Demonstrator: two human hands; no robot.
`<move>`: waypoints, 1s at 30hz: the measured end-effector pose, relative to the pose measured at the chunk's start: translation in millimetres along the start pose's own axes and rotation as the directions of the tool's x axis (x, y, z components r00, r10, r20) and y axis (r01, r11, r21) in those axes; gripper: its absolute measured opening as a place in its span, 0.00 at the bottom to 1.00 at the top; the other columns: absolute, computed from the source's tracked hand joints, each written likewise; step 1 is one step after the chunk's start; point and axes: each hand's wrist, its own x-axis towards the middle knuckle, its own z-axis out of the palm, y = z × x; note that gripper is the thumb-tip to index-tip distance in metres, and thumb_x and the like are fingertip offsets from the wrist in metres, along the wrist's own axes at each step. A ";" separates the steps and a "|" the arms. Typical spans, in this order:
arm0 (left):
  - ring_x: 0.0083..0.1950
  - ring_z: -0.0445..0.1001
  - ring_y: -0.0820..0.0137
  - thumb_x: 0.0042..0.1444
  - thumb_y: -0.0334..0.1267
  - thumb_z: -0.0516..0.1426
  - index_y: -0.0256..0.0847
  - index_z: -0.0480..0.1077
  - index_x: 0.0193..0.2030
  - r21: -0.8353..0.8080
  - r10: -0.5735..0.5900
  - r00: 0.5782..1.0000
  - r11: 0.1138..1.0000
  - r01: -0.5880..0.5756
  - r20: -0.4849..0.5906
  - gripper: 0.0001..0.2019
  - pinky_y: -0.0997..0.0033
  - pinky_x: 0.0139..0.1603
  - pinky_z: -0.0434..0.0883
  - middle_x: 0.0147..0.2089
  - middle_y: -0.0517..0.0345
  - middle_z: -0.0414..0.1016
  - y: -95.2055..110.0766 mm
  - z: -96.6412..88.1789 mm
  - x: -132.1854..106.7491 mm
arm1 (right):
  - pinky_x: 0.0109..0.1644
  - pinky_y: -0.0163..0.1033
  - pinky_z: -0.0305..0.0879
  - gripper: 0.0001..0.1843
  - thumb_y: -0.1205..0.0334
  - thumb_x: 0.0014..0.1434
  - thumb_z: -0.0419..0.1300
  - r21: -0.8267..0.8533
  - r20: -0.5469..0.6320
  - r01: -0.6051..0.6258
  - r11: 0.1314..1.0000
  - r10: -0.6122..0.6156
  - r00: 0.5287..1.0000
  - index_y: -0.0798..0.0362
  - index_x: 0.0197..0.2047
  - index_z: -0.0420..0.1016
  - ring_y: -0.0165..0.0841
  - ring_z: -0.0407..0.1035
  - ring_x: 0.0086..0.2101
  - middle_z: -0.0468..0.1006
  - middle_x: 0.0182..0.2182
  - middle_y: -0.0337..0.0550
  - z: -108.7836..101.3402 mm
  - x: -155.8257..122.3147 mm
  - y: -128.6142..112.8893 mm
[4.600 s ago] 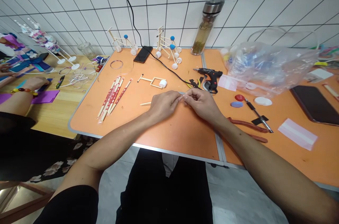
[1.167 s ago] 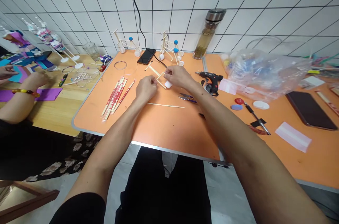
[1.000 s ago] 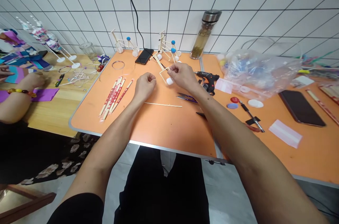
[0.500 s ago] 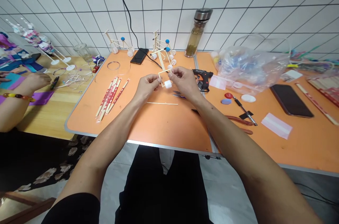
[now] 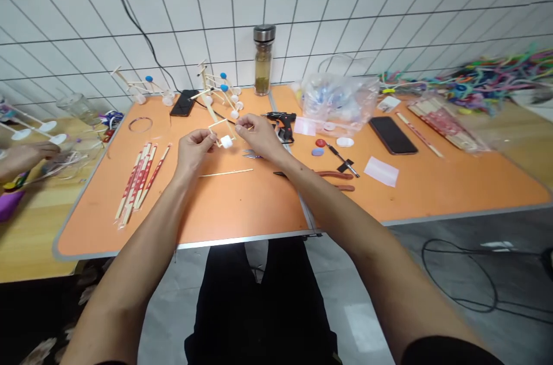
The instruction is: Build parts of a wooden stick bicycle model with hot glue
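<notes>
The left hand (image 5: 194, 152) and right hand (image 5: 259, 137) pinch their fingers nearly closed on a small stick frame (image 5: 217, 123) with a white wheel (image 5: 227, 141). They hold it up over the middle of an orange table (image 5: 242, 215) with a grey edge. At the far side is a white wall (image 5: 216, 8) with dark lines, and a tall bottle (image 5: 262, 71) stands near it. A wooden table (image 5: 47, 186) is at the left. The floor (image 5: 363, 296) is grey, with black wires (image 5: 493, 290) at the right.
</notes>
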 end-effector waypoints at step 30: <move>0.28 0.71 0.76 0.45 0.52 0.81 0.40 0.80 0.30 -0.100 -0.185 0.980 0.976 0.192 0.071 0.21 0.76 0.32 0.69 0.28 0.60 0.78 21.8 16.7 3.7 | 0.35 0.29 0.77 0.33 0.35 0.55 0.82 0.582 0.335 -0.367 0.726 0.198 0.921 0.46 0.54 0.83 0.28 0.79 0.37 0.86 0.44 0.40 -3.3 -22.5 -1.0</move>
